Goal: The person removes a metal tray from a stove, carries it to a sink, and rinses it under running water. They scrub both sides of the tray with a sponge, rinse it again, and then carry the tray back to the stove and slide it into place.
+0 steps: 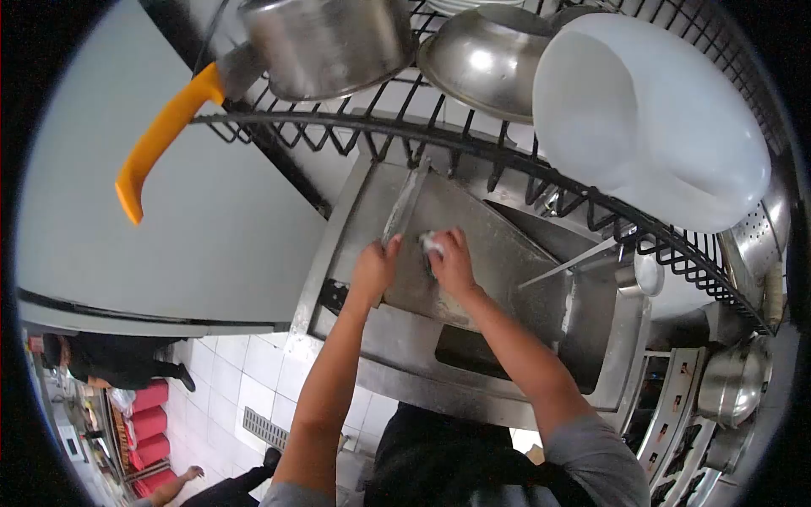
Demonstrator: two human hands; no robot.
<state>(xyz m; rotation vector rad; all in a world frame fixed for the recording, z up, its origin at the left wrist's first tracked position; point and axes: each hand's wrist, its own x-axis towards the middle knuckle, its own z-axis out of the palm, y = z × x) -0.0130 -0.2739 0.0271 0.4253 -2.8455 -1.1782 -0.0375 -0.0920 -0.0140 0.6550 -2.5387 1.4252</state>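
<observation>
in the head view, a broad metal panel [477,224] lies slanted inside the sink [338,224], running from near the far left corner towards the near edge. the left hand [374,269] has its grip closed on the panel's raised left edge. the right hand [454,266] has its grip narrow, holding a small whitish pad [432,243] against or just above the panel's face; which of the two cannot be told

as for how far things have come, the pad is out over the panel's left part, near the raised edge. pale streaks show along that edge and a dull, uneven film over the face, so the panel does not look finished with; whether the marks are foam, wear or residue is unclear. how much of the face has been gone over cannot be judged, and its underside is hidden. a small metal cup [632,281] is by the sink's right edge, apart from both hands, and the wire rack [405,131] hangs above the far edge
</observation>
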